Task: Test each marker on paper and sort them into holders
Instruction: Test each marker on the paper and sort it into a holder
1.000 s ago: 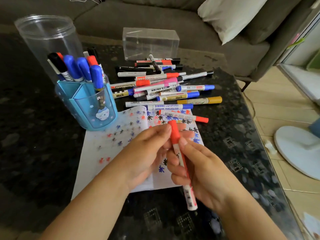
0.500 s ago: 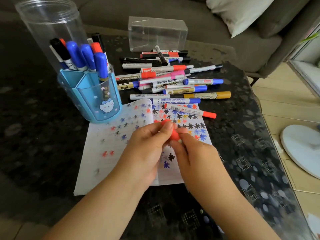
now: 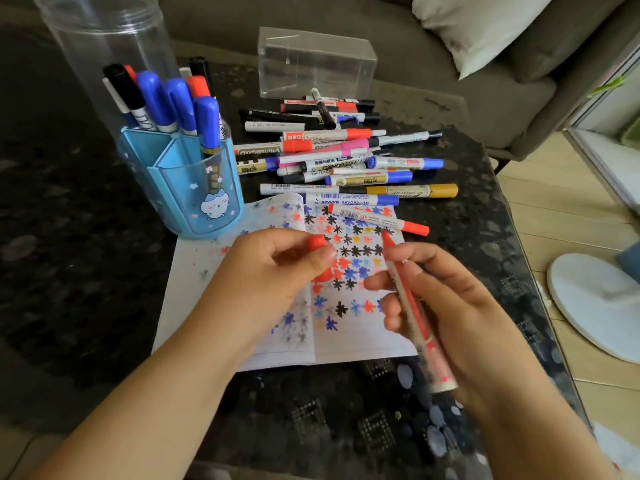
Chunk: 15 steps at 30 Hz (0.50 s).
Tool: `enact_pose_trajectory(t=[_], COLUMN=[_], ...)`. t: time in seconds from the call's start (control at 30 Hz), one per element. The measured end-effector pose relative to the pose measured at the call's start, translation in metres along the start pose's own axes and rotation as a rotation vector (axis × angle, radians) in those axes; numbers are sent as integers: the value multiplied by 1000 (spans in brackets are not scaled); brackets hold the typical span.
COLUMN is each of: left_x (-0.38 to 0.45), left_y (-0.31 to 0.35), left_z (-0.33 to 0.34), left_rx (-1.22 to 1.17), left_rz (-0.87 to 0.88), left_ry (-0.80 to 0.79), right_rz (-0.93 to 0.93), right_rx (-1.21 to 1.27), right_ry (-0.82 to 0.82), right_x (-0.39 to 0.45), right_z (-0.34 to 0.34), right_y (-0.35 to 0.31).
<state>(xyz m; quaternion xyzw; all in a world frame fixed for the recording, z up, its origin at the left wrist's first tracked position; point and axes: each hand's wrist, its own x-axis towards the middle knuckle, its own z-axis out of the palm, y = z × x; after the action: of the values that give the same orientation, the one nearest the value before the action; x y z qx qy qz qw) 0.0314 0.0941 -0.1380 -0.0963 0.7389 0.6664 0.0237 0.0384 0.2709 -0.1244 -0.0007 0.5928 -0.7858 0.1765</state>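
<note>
Head camera looks down at both hands over the white lined paper sheet (image 3: 349, 341), which is dotted with red, blue and black star marks. Right hand (image 3: 446, 306) curls its fingers round the uncapped red-and-white marker (image 3: 414, 317), tip pointing up and away over the marks. Left hand (image 3: 273, 271) pinches the small red cap (image 3: 317, 242) between thumb and fingertips, just apart from the marker's tip. One more red-capped marker (image 3: 377, 220) lies across the paper's far edge. Beyond it, a loose pile of markers (image 3: 332, 157) crowds the dark speckled table (image 3: 69, 271); too tangled to count. Blue pen holder (image 3: 194, 188) stands at the paper's far left corner, holding about seven markers. Behind stand one clear plastic cylinder (image 3: 104, 39) and one clear plastic box (image 3: 315, 62). Bare table shows left and near.
</note>
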Motion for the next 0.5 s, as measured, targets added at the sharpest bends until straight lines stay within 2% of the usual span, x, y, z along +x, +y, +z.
enact_pose_trajectory(t=[0.1, 0.17, 0.3, 0.4, 0.5], left_x=[1, 1, 0, -1, -2], left_y=[-1, -3, -4, -5, -7], left_z=[-3, -5, -4, -2, 0], left_rx=[195, 309, 459, 547, 623], left_rz=[65, 99, 132, 138, 153], left_ry=[-46, -34, -67, -77, -104], right_rz=[77, 90, -68, -156, -190], right_rx=[286, 316, -183, -370, -575], right_ry=[4, -17, 58, 159, 177], right_x=[-3, -7, -13, -12, -10], right_z=[-4, -8, -11, -6, 0], right_y=[-3, 6, 34, 39, 37])
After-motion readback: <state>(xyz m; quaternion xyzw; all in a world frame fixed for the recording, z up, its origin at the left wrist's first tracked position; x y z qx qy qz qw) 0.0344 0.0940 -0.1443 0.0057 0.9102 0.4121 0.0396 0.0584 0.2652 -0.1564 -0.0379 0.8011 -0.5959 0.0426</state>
